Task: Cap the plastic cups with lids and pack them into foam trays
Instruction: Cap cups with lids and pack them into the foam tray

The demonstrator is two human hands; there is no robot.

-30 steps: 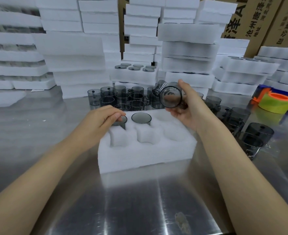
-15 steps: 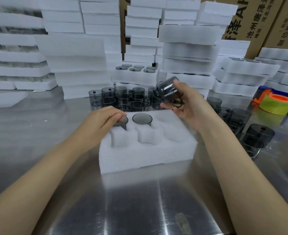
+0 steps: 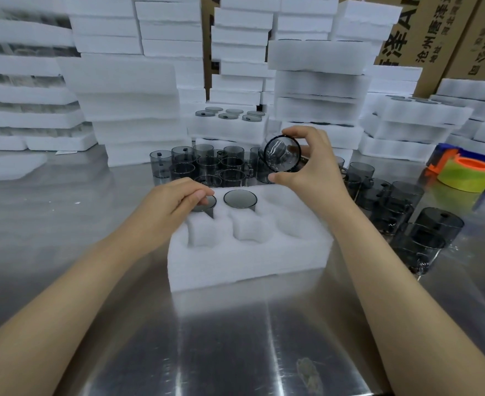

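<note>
A white foam tray [image 3: 249,252] with round pockets lies on the steel table in front of me. Two smoky grey cups sit in its far row: one [image 3: 239,199] in the middle pocket, one [image 3: 208,202] in the left pocket. My left hand [image 3: 172,207] rests on the tray with its fingertips on that left cup's rim. My right hand [image 3: 312,167] holds another grey cup [image 3: 282,155] tipped on its side above the tray's far right corner, its round end facing me, pinched between thumb and fingers.
Several loose grey cups [image 3: 207,164] stand behind the tray, more [image 3: 407,212] at the right. Stacks of foam trays [image 3: 132,110] fill the back; one [image 3: 229,124] holds lidded cups. A yellow-and-orange tape dispenser [image 3: 467,172] sits at right, cardboard boxes [image 3: 435,32] behind.
My right hand has turned the cup so its round end faces me and shifted it slightly up. My left hand has stayed on the left cup in the tray.
</note>
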